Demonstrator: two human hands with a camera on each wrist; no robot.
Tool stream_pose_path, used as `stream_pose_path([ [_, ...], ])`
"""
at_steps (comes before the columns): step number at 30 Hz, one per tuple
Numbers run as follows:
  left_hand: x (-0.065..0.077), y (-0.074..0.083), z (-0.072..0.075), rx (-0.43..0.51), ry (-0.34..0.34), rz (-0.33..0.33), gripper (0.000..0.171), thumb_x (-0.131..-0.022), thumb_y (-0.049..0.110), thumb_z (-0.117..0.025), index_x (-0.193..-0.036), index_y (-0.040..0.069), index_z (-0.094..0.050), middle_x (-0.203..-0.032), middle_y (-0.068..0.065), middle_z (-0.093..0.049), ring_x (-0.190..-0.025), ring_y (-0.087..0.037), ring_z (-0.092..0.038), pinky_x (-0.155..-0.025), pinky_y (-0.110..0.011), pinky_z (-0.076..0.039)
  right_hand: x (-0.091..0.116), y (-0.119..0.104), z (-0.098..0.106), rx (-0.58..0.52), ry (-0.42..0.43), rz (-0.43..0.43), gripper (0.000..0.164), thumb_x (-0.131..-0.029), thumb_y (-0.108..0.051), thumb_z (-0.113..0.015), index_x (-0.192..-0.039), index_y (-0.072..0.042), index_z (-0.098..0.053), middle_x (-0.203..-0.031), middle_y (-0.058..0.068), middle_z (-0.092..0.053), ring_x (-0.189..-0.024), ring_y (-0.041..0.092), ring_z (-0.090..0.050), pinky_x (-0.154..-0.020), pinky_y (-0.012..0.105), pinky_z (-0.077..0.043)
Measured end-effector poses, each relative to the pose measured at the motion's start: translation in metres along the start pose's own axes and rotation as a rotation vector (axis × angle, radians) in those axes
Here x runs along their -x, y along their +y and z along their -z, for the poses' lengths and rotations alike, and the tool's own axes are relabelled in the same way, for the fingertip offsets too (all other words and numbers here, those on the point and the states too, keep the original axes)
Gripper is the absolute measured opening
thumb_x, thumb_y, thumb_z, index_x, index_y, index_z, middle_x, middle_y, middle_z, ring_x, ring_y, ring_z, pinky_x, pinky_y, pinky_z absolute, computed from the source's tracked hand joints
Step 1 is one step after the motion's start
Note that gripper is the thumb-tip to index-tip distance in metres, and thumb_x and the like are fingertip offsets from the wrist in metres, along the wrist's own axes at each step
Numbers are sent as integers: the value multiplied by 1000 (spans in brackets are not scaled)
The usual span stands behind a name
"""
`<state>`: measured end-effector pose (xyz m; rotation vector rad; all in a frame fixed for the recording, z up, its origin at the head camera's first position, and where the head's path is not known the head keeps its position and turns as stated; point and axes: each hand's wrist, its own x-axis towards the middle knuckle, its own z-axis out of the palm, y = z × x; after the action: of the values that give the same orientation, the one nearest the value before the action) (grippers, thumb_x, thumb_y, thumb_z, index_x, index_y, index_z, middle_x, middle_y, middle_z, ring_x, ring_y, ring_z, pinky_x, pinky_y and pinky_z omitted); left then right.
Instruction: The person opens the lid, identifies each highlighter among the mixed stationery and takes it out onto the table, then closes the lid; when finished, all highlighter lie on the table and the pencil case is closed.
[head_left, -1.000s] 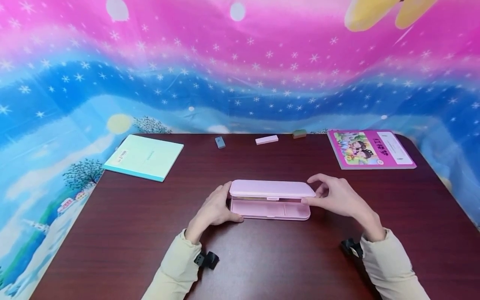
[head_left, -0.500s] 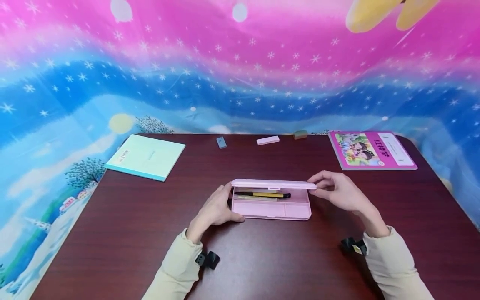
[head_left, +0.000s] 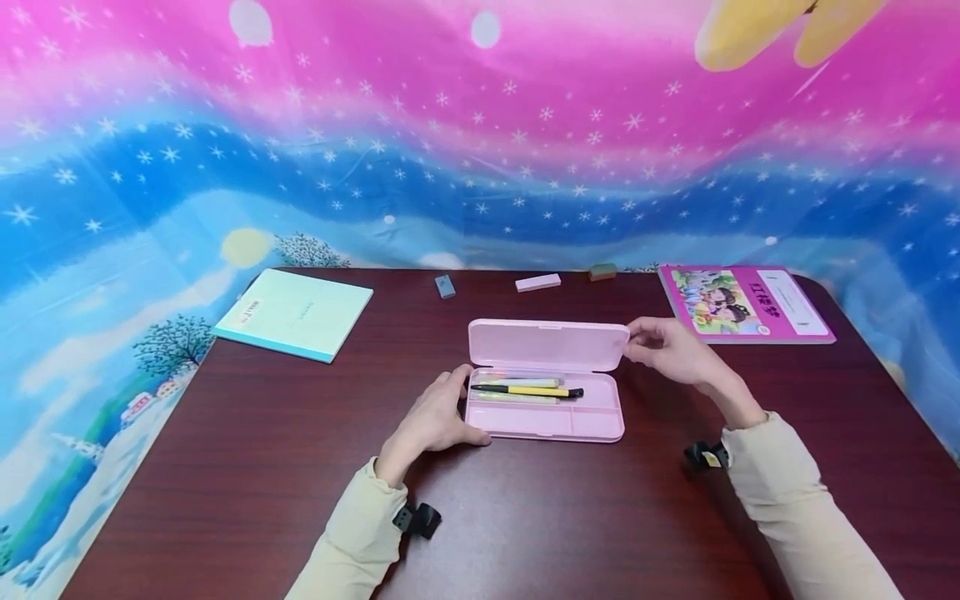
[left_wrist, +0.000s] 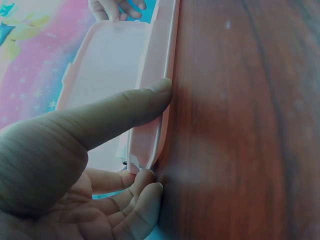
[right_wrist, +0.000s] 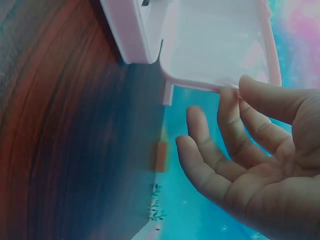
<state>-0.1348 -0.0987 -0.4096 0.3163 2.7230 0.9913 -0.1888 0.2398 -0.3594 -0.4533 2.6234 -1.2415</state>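
Observation:
A pink pencil case (head_left: 525,418) lies on the table in the head view, its lid (head_left: 547,346) swung up and back. In its rear compartment are a yellow and black pen (head_left: 534,390) and pale, clear-looking pens or sticks. The front compartments look bare. My left hand (head_left: 431,417) grips the case's left end, thumb at the front edge and fingers behind; the left wrist view shows the thumb (left_wrist: 135,105) across its front wall. At the lid's right edge, my right hand (head_left: 671,350) pinches the rim between thumb and forefinger, while the other fingers (right_wrist: 200,170) stay loose.
Along the table's back edge lie a blue-grey block (head_left: 445,287), a pale pink block (head_left: 537,282) and a green and brown block (head_left: 602,272), probably erasers. A mint notebook (head_left: 296,315) is back left, a pink picture book (head_left: 750,304) back right. A printed cloth (head_left: 465,167) hangs behind.
My right hand has raised the lid from partly open to tilted far back, moving up and away. The pens inside have come into view. My left hand keeps its place.

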Motion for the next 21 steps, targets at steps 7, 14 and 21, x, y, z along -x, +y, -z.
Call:
stream_pose_path([
  [7,0,-1,0,2,-1,6,82,-62,27,-90,-129,12,-46,-105,-5,-53,-95,-21,-52,-84,-41,-45,-21,15,-2,28,20,5,19,-93,-11,-63,-102,5,-64,-88,20,-66,-75,24,-61,-62,27,-48],
  [14,0,-1,0,7,-4,-2,82,-63,27,-90,-129,12,-45,-104,-5,-53,-95,-21,-52,-83,-40,-45,-32,23,-10,42,22,-131,30,-94,-17,-61,-110,8,-62,-92,19,-69,-77,24,-66,-66,32,-52],
  [21,0,-1,0,19,7,-4,81,-61,27,-91,-127,12,-47,-103,-5,-54,-94,-21,-52,-83,-40,-44,-38,26,-17,-14,27,-249,36,-94,-19,-61,-115,10,-60,-96,20,-70,-73,19,-67,-67,32,-53],
])
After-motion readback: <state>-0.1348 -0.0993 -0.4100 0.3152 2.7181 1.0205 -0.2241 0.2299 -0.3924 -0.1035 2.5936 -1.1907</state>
